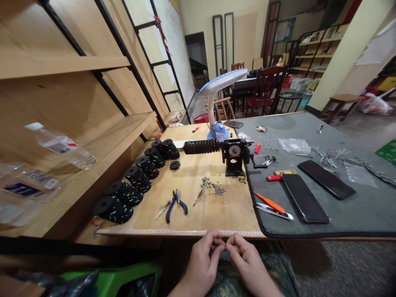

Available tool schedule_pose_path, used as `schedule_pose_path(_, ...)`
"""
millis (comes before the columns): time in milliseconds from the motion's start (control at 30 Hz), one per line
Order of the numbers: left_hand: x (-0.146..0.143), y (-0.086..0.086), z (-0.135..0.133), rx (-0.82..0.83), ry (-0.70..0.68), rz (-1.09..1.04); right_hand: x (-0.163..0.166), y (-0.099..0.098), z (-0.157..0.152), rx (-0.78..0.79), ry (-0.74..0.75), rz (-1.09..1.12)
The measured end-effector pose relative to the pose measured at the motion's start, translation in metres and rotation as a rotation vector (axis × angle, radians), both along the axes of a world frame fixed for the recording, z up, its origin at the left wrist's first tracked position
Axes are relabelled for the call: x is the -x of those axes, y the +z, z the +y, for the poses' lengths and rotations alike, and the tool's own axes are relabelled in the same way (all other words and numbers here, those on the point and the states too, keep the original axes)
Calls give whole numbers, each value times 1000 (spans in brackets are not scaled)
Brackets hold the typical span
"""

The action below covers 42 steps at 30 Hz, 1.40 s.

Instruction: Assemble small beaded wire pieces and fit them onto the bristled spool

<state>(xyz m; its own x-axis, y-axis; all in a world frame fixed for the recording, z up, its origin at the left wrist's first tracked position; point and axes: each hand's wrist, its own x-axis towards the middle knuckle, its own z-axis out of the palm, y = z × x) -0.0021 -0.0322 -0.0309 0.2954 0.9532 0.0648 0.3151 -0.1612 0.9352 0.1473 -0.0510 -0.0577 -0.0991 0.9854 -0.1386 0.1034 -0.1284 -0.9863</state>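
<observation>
Just off the table's front edge, my left hand and my right hand meet at the fingertips. Both are closed in a pinch; whatever lies between the fingers is too small to make out. Beyond them on the wood lie blue-handled pliers, a thin feather-like piece and a small tool with a pale handle. A pile of coloured beads and small metal pieces sits farther back. Behind it stands a black hand-cranked winder carrying a row of black foam discs.
Black foam spools line the table's left side. A blue and white lamp stands at the back. On the grey mat are two phones, thread snips, an orange-handled tool and lighters. Plastic bottles lie on the left shelf.
</observation>
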Motion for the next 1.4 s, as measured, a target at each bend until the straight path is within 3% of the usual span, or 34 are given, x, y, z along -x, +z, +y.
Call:
schedule_pose_path(133, -6, 3, 4, 183, 55, -67, -5, 0, 0, -239, 2, -355)
schedule_pose_path(300, -9, 2, 6, 171, 67, -118, -2, 1, -1, -448, 46, -697)
schedule_pose_path(467, -6, 3, 9, 199, 68, -292, 0, 9, -1, -498, 87, -685)
schedule_pose_path(633, -3, 6, 14, 404, 27, -508, -1, 19, 3, -565, 137, -622)
schedule_pose_path(733, 0, 17, 16, 482, 37, -645, -3, 21, 9, -697, 146, -711)
schedule_pose_path(833, 9, 39, 18, 535, 46, -805, -9, 21, 20, -776, 133, -791)
schedule_pose_path(1000, 29, 82, 11, 526, 10, -958, -23, 18, 51, -892, 75, -850)
schedule_pose_path(1100, 34, 99, 0, 501, 9, -987, -29, 14, 71, -959, 4, -877)
schedule_pose_path(1233, 32, 106, -8, 513, 19, -938, -33, 13, 87, -993, -26, -921)
schedule_pose_path(1400, 26, 103, -8, 475, 25, -808, -37, 18, 82, -1002, 35, -937)
